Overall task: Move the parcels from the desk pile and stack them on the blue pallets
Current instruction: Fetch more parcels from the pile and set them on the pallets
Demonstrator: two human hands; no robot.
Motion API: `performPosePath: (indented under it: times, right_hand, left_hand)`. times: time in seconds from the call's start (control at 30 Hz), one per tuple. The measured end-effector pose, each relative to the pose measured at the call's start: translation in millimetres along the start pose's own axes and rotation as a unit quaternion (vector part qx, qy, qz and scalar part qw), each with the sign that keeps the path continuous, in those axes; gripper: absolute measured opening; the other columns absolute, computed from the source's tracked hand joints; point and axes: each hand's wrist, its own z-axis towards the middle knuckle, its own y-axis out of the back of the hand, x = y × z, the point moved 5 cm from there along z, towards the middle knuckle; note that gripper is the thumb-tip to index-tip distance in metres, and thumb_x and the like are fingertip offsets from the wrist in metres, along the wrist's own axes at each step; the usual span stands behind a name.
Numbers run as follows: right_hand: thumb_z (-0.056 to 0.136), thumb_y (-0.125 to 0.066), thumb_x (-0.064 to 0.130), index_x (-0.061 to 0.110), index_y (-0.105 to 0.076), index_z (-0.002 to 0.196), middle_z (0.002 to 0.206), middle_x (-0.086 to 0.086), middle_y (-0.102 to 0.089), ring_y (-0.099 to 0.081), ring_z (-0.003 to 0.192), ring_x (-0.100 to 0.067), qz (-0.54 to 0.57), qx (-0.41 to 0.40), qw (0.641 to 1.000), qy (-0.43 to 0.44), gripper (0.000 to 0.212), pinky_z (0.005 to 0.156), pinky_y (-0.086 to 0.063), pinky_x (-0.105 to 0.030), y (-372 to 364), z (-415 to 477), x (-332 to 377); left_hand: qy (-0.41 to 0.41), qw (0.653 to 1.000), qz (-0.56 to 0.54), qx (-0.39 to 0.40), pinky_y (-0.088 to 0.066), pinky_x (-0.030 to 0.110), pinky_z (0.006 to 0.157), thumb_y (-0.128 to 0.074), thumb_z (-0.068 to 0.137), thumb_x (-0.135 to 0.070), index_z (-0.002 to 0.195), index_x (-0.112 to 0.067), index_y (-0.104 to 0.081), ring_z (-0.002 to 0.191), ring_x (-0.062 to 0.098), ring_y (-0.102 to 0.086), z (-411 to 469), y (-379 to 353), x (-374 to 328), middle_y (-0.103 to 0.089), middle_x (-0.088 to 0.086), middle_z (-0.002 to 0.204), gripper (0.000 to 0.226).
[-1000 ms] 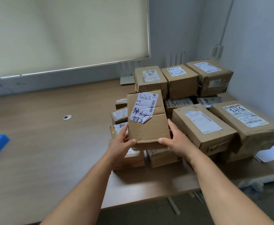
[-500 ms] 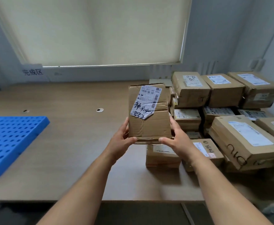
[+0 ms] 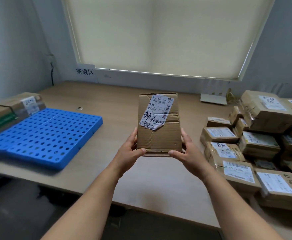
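Observation:
I hold a brown cardboard parcel [image 3: 159, 132] with a torn white label and black handwriting, raised above the middle of the desk. My left hand [image 3: 130, 149] grips its lower left edge and my right hand [image 3: 186, 149] its lower right edge. The blue perforated pallets [image 3: 44, 135] lie flat on the desk to the left, with bare tops where visible. The pile of brown parcels [image 3: 256, 142] covers the right side of the desk.
A wooden desk [image 3: 152, 179] runs under a window with a drawn blind. A few flat parcels [image 3: 18, 105] sit at the far left beyond the pallets. A white sign [image 3: 85, 71] hangs on the wall. The desk's front edge drops to a dark floor.
I have lifted the parcel off the pile and carried it left toward the desk's middle. My view has turned left, so the blue pallets have come fully into sight.

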Motion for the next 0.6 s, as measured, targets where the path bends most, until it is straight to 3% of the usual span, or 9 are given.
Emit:
performPosePath:
  times: [0.17, 0.4, 0.53, 0.6]
  right_hand:
    - [0.081, -0.07, 0.006, 0.027, -0.01, 0.151, 0.136, 0.004, -0.05, -0.055, 0.116, -0.013, 0.001, 0.019, 1.0, 0.02, 0.094, 0.103, -0.043, -0.039, -73, 17, 25]
    - [0.08, -0.07, 0.006, 0.029, -0.013, 0.151, 0.136, 0.004, -0.052, -0.058, 0.112, -0.01, 0.02, 0.071, 0.997, 0.035, 0.094, 0.101, -0.045, -0.038, -174, 37, 46]
    - [0.081, -0.07, 0.005, 0.035, -0.016, 0.149, 0.132, 0.007, -0.055, -0.06, 0.109, -0.006, 0.031, 0.104, 0.993, 0.05, 0.092, 0.1, -0.047, -0.039, -223, 54, 58]
    - [0.082, -0.069, 0.005, 0.035, -0.015, 0.148, 0.131, 0.007, -0.055, -0.06, 0.108, -0.004, 0.04, 0.113, 0.991, 0.056, 0.091, 0.099, -0.047, -0.034, -243, 61, 64]
  left_hand:
    - [0.003, 0.999, 0.014, -0.033, -0.046, 0.005, 0.074, -0.05, 0.089, 0.007, 0.149, -0.029, -0.017, 0.102, -0.005, -0.056, -14, 74, 13, -0.056, -0.01, 0.12, 0.077]
    - [0.03, 0.995, 0.034, -0.091, -0.045, 0.005, 0.071, -0.052, 0.091, 0.002, 0.147, -0.032, -0.02, 0.106, -0.003, -0.054, -44, 169, 37, -0.051, -0.008, 0.129, 0.074]
    - [0.052, 0.988, 0.025, -0.141, -0.039, 0.02, 0.095, -0.054, 0.09, 0.0, 0.149, -0.027, -0.019, 0.123, 0.012, -0.049, -53, 218, 51, -0.043, 0.001, 0.143, 0.074]
    - [0.055, 0.985, 0.017, -0.161, -0.038, 0.02, 0.098, -0.054, 0.09, 0.002, 0.149, -0.023, -0.021, 0.124, 0.013, -0.049, -55, 238, 56, -0.045, 0.001, 0.142, 0.072]
